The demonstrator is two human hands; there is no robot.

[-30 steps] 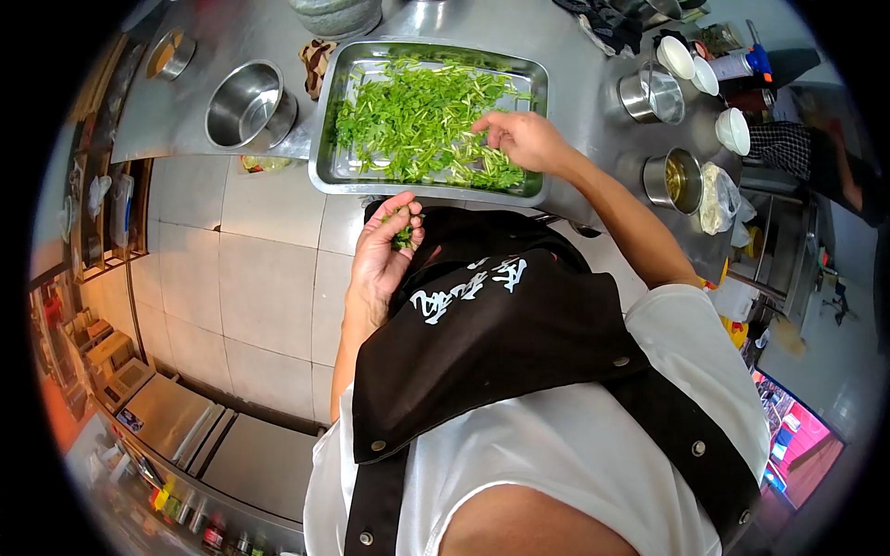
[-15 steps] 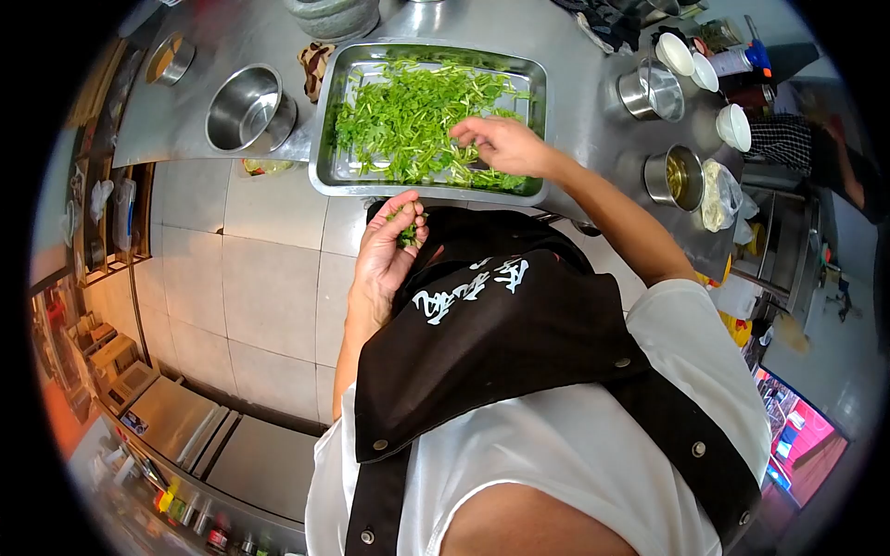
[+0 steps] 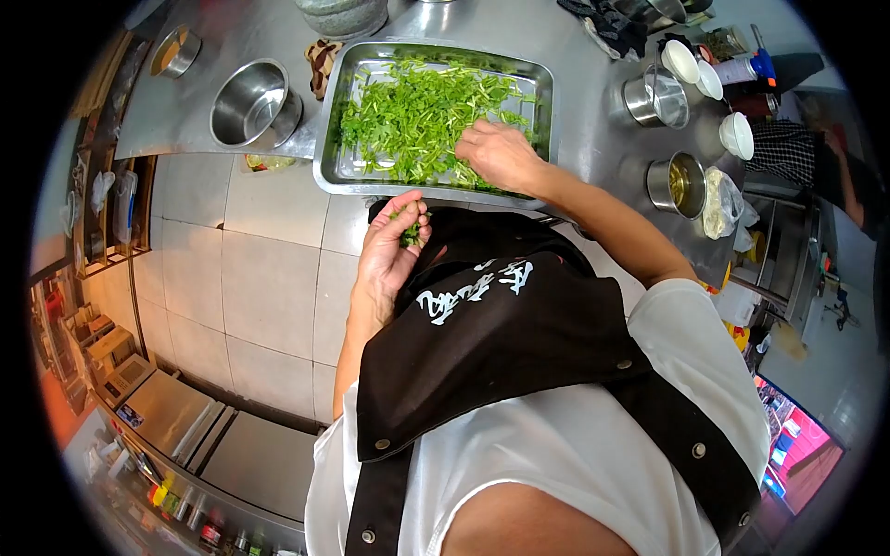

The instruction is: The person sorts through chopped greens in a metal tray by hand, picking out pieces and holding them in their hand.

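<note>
Chopped green herbs (image 3: pixel 408 120) lie spread in a rectangular steel tray (image 3: pixel 324 171) near the counter's front edge. My left hand (image 3: pixel 391 243) is just below the tray's front rim, its fingers curled round a small bunch of greens (image 3: pixel 411 233). Over the front right part of the tray, my right hand (image 3: pixel 501 156) reaches down with bent fingers into the herbs. Its fingertips are partly hidden, and I cannot make out whether they hold anything.
A steel pot (image 3: pixel 255 104) and a patterned cloth (image 3: pixel 321 67) are left of the tray. Right of it are two steel pots (image 3: pixel 675 185), white bowls (image 3: pixel 737 136) and a plastic bag (image 3: pixel 721 206). Another person's arm (image 3: pixel 845 176) shows far right.
My right hand has moved down into the herbs, and its fingers have curled more. My left hand stays below the tray with its bunch of greens.
</note>
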